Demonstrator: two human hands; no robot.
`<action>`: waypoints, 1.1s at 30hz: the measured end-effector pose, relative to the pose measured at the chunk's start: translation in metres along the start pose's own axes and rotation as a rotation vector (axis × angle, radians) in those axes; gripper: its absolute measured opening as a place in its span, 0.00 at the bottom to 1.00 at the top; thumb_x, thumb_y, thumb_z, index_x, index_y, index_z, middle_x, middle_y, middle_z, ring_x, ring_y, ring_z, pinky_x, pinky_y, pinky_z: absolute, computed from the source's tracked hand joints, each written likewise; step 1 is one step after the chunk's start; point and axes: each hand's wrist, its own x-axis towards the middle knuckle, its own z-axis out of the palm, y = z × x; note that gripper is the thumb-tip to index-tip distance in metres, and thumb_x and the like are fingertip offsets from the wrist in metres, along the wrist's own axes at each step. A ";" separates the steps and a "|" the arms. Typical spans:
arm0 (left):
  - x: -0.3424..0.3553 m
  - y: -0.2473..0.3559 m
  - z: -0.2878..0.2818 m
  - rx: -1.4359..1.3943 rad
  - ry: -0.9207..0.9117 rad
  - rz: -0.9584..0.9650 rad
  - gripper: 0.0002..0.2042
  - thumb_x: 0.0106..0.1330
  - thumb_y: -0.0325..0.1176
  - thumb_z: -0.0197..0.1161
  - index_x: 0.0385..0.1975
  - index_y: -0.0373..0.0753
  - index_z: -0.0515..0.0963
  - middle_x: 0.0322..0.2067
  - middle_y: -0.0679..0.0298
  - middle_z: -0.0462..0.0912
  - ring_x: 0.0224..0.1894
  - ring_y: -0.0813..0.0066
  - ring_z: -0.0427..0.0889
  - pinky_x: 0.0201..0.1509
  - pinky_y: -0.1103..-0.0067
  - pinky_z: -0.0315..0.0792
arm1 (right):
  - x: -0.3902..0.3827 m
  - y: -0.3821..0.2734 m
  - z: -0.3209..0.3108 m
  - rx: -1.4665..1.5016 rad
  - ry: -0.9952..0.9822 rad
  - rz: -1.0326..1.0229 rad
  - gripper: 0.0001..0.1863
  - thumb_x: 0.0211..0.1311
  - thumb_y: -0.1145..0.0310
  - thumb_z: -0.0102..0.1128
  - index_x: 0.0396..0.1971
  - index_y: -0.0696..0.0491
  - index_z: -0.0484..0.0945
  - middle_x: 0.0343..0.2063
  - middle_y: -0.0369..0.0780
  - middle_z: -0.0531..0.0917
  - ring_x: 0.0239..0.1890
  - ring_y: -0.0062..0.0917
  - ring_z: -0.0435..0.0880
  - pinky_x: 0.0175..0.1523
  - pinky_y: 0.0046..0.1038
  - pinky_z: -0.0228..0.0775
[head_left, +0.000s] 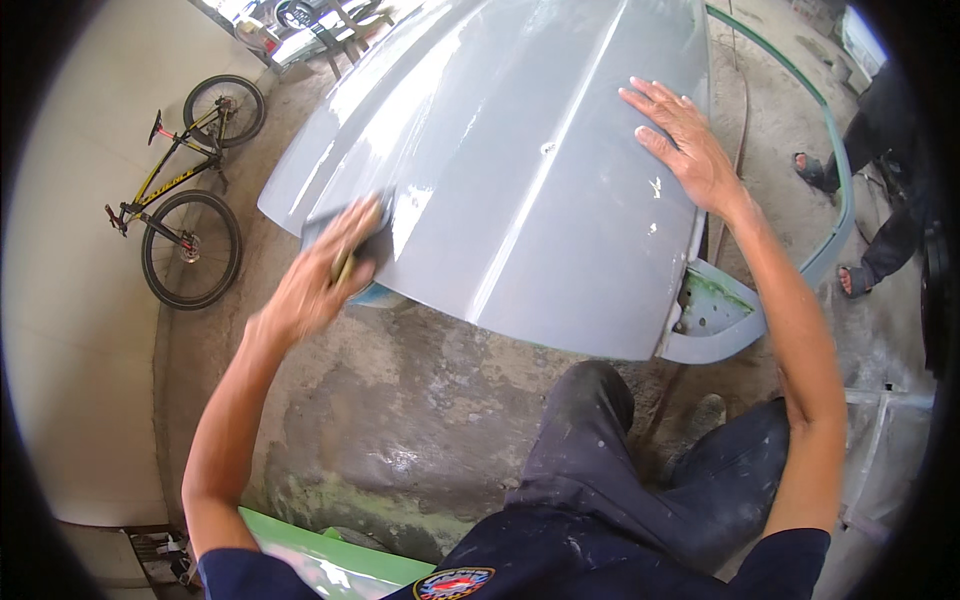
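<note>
A grey-primed car door [540, 200] lies in front of me, its surface shiny with wet-looking streaks. Near its left edge, my left hand [325, 265] is closed around a sanding block [378, 235], which has a dark sheet and a yellowish edge; motion blurs both. Flat on the door's right side rests my right hand [690, 150], fingers spread and holding nothing. The door's window frame [840, 150] curves away on the right, with a green-tinted corner bracket [715, 310] at its near end.
A bicycle [185, 185] leans along the pale wall [80, 250] at left. At the right edge stands another person [885, 190] in dark trousers and sandals. A bright green panel [330, 560] lies low at left. Wet patches mark the concrete floor [400, 410].
</note>
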 end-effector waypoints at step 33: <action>0.313 0.131 0.053 0.140 0.178 0.234 0.31 0.84 0.51 0.36 0.74 0.34 0.63 0.75 0.47 0.66 0.78 0.52 0.62 0.83 0.61 0.53 | 0.001 0.001 0.001 -0.028 -0.004 0.026 0.31 0.80 0.38 0.44 0.76 0.33 0.70 0.80 0.34 0.64 0.83 0.32 0.55 0.87 0.46 0.39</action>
